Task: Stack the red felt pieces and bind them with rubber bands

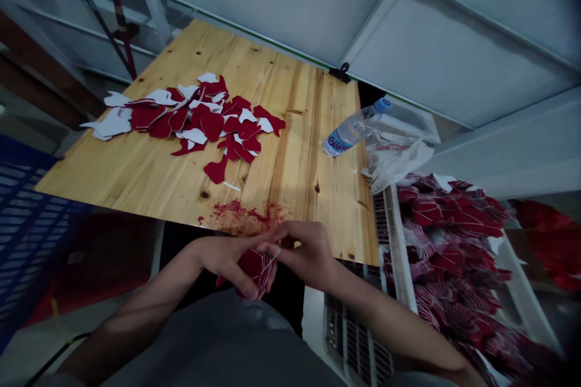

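Observation:
Just off the table's front edge, my left hand (224, 257) is wrapped round a stack of red cut-out pieces (254, 269) with thin white edges. My right hand (311, 251) pinches a thin pale band (275, 254) at the stack's right side; whether it is elastic or thread I cannot tell. Red lint (247, 215) is scattered on the table right beyond my hands. Farther back, a loose heap of red cut-out pieces (211, 124), some showing white undersides, covers the left part of the table.
On the wooden table (299, 175) a water bottle (351, 130) stands at the right, beside a crumpled plastic bag (394, 160). A bin to the right holds many red-and-white bundles (454, 260). A blue crate (27, 217) is at the left, and a black clip (339, 74) grips the back edge.

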